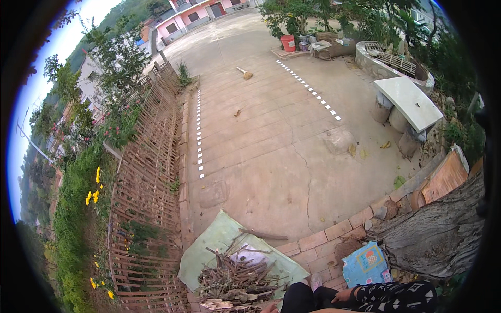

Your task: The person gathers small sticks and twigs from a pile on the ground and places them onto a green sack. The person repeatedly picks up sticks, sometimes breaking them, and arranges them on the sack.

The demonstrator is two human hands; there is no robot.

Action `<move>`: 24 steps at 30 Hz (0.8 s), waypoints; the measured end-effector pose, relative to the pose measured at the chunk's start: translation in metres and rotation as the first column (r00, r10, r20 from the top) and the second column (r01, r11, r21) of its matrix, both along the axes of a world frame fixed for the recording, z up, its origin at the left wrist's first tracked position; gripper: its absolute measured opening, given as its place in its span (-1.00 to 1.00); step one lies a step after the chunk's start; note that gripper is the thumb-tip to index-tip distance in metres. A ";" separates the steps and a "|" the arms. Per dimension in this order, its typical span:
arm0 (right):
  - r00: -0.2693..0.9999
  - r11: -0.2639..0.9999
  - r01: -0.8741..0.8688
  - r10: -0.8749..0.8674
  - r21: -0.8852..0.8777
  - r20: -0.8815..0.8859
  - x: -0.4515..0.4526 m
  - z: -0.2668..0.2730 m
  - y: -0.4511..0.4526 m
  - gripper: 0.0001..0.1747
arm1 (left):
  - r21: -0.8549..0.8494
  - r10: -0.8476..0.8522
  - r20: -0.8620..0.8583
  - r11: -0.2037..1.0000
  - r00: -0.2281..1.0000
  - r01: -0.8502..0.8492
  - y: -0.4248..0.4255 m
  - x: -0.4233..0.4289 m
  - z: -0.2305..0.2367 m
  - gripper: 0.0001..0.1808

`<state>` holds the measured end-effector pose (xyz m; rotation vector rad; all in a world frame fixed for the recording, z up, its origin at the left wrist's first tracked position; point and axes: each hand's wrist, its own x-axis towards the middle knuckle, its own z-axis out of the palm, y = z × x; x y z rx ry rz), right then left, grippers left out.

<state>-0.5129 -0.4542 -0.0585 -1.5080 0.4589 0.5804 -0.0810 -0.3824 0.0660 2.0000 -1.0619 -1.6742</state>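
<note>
My left hand (pixel 270 308) shows only in part at the bottom edge, beside a heap of dry sticks and broken wood (pixel 236 277). Whether it holds anything is hidden. My right hand (pixel 343 295), below a black-and-white patterned sleeve (pixel 395 296), lies by my dark-trousered leg (pixel 299 295); its fingers are too small to make out clearly. The heap rests on a pale green sheet (pixel 205 244), with a whitish piece of sack or cloth (pixel 250 254) among the sticks. One longer stick (pixel 264 234) lies across the sheet's far edge.
A blue printed cushion or sack (pixel 366 264) lies right, near a thick tree trunk (pixel 434 231). A slatted fence (pixel 146 187) runs left. Beyond the brick edging (pixel 338 230), concrete paving holds a broom (pixel 245 73), white square markers (pixel 200 161) and a stone-topped bench (pixel 409 102).
</note>
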 end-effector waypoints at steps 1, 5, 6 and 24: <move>1.000 1.000 -0.010 0.010 0.001 -0.012 -0.001 -0.004 -0.004 -0.46 | 0.017 0.007 0.001 1.000 1.000 -0.007 -0.004 0.001 -0.005 -0.44; 0.999 0.998 -0.041 0.041 0.041 -0.007 -0.008 -0.033 -0.022 -0.51 | 0.111 0.031 0.005 0.993 1.000 -0.031 -0.022 0.007 -0.023 -0.42; 0.999 0.996 -0.031 0.032 0.087 -0.008 -0.010 -0.039 -0.030 -0.51 | 0.134 0.037 0.005 0.990 0.999 -0.037 -0.028 0.008 -0.025 -0.41; 0.762 0.847 0.182 -0.443 -0.499 -0.473 -0.110 0.044 -0.380 -0.60 | -0.003 0.393 0.179 0.917 0.902 -0.399 -0.134 0.027 0.027 -0.53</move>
